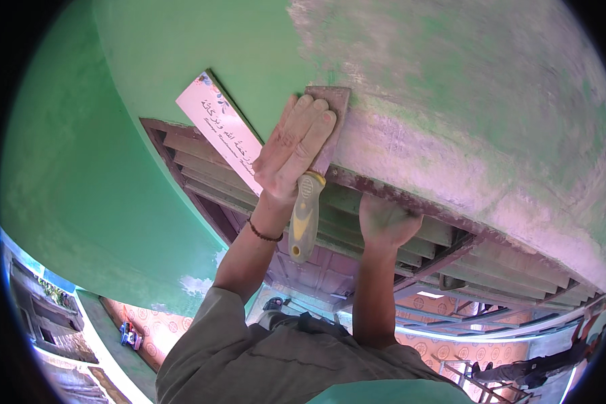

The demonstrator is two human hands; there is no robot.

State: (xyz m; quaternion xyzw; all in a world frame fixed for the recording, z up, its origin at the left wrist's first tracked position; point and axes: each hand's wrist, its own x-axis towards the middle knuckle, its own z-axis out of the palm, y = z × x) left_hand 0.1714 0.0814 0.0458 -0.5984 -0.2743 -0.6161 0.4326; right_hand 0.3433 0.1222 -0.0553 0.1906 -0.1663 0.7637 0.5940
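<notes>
My left hand (296, 141), a dark bead bracelet at its wrist, holds a putty knife against the wall, fingers stretched along the wide blade (339, 111). The grey and yellow handle (305, 219) hangs down beside the wrist. Right of the blade the wall (451, 135) is scraped to a patchy pale pink; on the left it keeps smooth green paint. Lower down, my right hand (388, 221) grips the dark wooden frame (411, 200) over the slats, its fingers partly blurred and hidden. Close to my left hand, a white sign (222, 128) with lettering leans across the frame.
Wooden louver slats (512, 264) run below the scraped wall. A curved green wall (67, 175) stands at the left. Far below are a patterned tile floor (158, 330) and a colourful toy-like object (130, 335). Another person (535, 369) is at the lower right by a wooden rack (461, 370).
</notes>
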